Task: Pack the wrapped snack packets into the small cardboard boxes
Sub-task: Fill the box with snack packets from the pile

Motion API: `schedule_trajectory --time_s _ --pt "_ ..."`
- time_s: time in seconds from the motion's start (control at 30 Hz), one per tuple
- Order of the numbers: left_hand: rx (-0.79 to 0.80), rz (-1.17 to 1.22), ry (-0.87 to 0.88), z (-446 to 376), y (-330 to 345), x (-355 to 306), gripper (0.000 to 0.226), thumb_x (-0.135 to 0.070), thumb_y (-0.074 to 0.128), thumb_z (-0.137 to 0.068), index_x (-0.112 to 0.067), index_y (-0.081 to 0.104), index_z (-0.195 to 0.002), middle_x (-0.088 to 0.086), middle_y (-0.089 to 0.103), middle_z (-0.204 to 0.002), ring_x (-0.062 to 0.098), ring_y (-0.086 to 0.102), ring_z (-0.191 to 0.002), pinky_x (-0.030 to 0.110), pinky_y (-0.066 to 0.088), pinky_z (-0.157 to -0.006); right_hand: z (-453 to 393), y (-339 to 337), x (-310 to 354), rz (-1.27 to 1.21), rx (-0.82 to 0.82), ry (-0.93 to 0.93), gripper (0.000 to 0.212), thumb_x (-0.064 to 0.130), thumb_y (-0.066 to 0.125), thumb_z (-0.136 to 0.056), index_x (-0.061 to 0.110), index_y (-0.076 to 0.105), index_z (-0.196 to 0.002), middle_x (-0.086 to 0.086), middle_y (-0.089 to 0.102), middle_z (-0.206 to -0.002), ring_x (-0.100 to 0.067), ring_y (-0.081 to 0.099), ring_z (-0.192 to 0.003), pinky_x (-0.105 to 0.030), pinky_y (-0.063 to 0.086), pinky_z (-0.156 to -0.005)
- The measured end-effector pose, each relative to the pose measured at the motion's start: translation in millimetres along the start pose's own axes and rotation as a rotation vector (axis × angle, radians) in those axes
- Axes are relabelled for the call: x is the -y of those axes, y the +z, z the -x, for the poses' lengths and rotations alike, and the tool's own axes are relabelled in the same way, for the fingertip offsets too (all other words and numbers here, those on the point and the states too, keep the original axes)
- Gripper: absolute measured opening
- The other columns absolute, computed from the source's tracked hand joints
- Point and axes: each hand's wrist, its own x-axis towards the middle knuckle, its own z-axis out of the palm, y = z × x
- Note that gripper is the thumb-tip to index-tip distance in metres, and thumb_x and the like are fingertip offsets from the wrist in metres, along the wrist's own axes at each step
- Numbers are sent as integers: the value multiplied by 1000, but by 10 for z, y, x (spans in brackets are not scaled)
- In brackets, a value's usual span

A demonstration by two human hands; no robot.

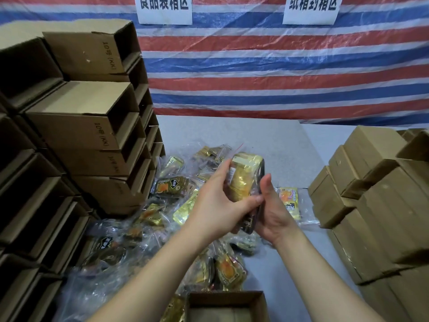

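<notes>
Both hands up over the middle of the desk (274,135), clamped together on one bundle of gold-wrapped snack packets (246,177). Left hand (218,205) wraps it from the left, thumb across the front low down; right hand (274,214) cups the lower right edge, thumb pointing up. Bundle is held upright, off the surface, tilted slightly right.

Open small cardboard box (227,305) sits at the near edge, directly below the forearms — mouth up; I can't make out what's inside it.

Room is tight sideways: stacked open cartons (88,126) wall off the left, closed cartons (376,205) are piled on the right. Grey desk surface shows only behind the hands and in a strip to the right of the pile.

Loose pile of bagged snack packets (176,205) spreads from the left stack to under the hands and down toward the open box. One yellow packet (289,201) lies just right of the right hand, near the closed cartons.

Striped tarp (278,73) hangs behind, two paper signs (163,8) on it.
</notes>
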Motion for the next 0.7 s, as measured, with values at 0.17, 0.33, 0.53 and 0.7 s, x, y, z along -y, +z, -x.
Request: schedule_trajectory --time_s 0.17,0.33,0.53,0.7 --pt "-43 -374 116 168 121 -90 97 -57 68 -80 -24 18 -156 -7 30 -142 8 32 -130 17 28 -102 181 56 127 29 -40 -52 51 45 91 -64 11 79 -101 -10 75 -104 -22 72 -96 -31 58 -82" --pt "1 -692 289 347 165 -159 91 -62 61 -83 -19 27 -154 -2 41 -150 17 29 -137 31 21 -114 343 6 51 -41 -135 -36 24 31 66 -83 14 79 -94 -9 74 -95 -20 72 -90 -32 58 -78" --pt "221 -308 48 605 -290 466 56 -56 55 -92 -34 46 -143 -20 54 -136 -8 50 -117 16 41 -104 725 -215 -165 371 -365 -26 22 23 74 -77 27 72 -99 3 76 -91 -21 72 -89 -33 61 -73" --pt "639 -475 -288 1035 -247 1377 34 -43 56 -97 -32 58 -129 -16 61 -125 0 58 -107 16 46 -92 994 -149 -660 1073 156 138 33 19 72 -87 35 63 -115 18 71 -102 3 65 -96 -22 54 -85"
